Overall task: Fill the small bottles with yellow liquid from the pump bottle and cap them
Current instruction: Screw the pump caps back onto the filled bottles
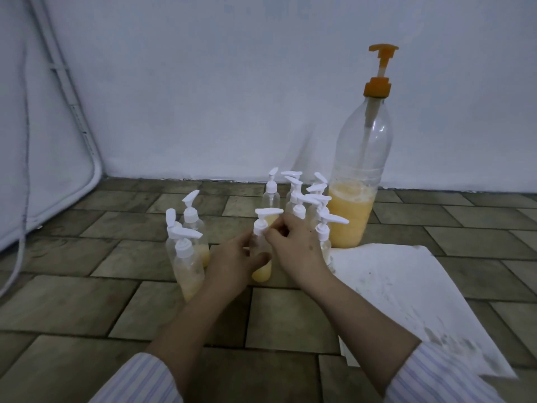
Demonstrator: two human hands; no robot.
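Small bottles stand in two clusters on a tiled floor [290, 321] as a person in striped sleeves caps one of them. The bottle in hand [262, 270], clear with yellow liquid pooled at its base, sits upright between both hands: the left hand [232, 264] wraps its body low down, while the right hand [296, 242] pinches the collar of its white pump cap [266, 221] with fingers curled round it, so both grips are clamped on the same bottle. Just left of the grip stand three capped bottles [186, 257] showing yellow in their lower parts; behind and right of it crowds a group of capped bottles [302, 205], most of them looking clear, though their contents are partly hidden. Beyond these, well right of the grip, rises the large pump bottle [359, 193] with its orange pump head [382, 53], about a third full. A soiled white sheet [412, 295] lies on the floor to the right. The step appears to be threading the cap on; doing it well likely means holding the body steady and vertical with the lower grip, turning only the collar, and stopping once it seats snugly so the nozzle is not forced and neighbouring bottles are not knocked.
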